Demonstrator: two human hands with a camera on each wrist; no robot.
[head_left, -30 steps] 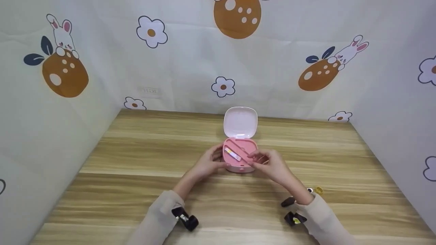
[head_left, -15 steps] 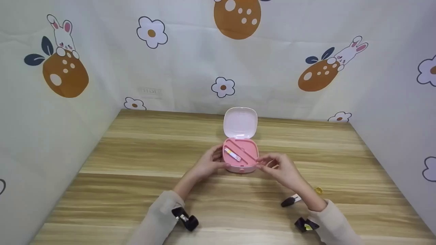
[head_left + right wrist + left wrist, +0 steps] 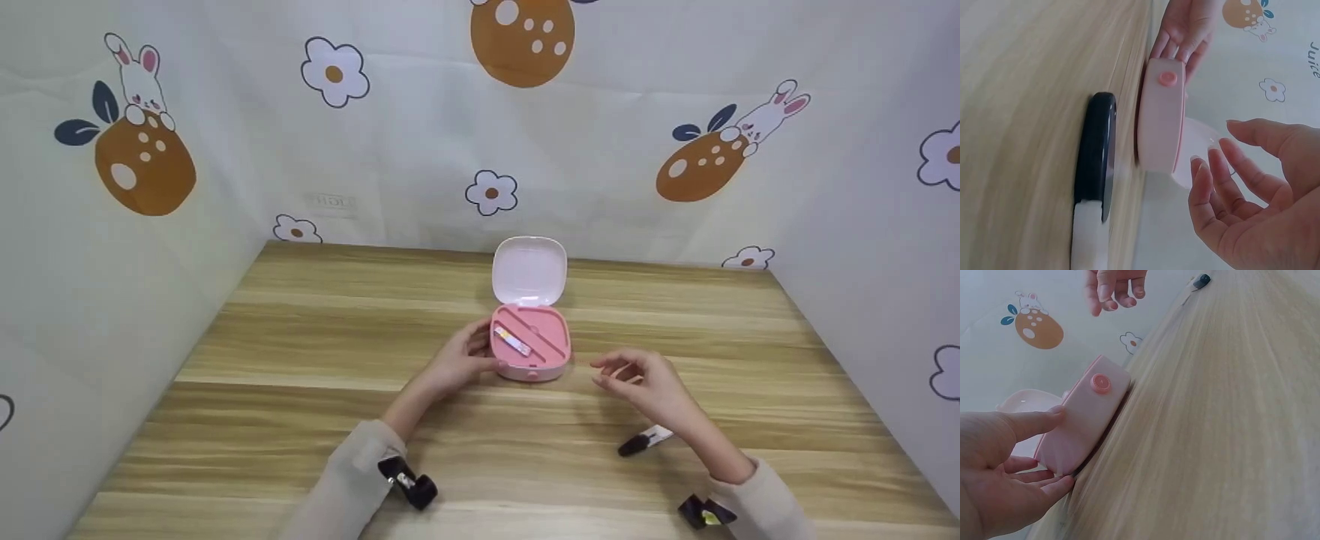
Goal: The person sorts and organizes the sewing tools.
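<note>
An open pink box (image 3: 551, 330) stands on the table with its pale lid (image 3: 529, 271) raised at the back. Diagonal grooves cross its pink inner tray, and a small strip with a white, yellow and pink pattern (image 3: 512, 341) lies in the left one. A round pink button (image 3: 1100, 383) sits on the box's front. My left hand (image 3: 454, 362) holds the box's left side, thumb at the front and fingers round the side. To the right, apart from the box, my right hand (image 3: 646, 382) hovers with loosely bent fingers and nothing between them.
A slender object with a black end and a white part (image 3: 636, 444) lies on the wooden table (image 3: 315, 337) below my right hand. Behind the table hangs a pale printed cloth (image 3: 420, 135). Both wrists carry black camera mounts (image 3: 409, 480).
My right hand has drawn back from the box's tray and front right edge, moving right and toward me. The left hand and the box have stayed put.
</note>
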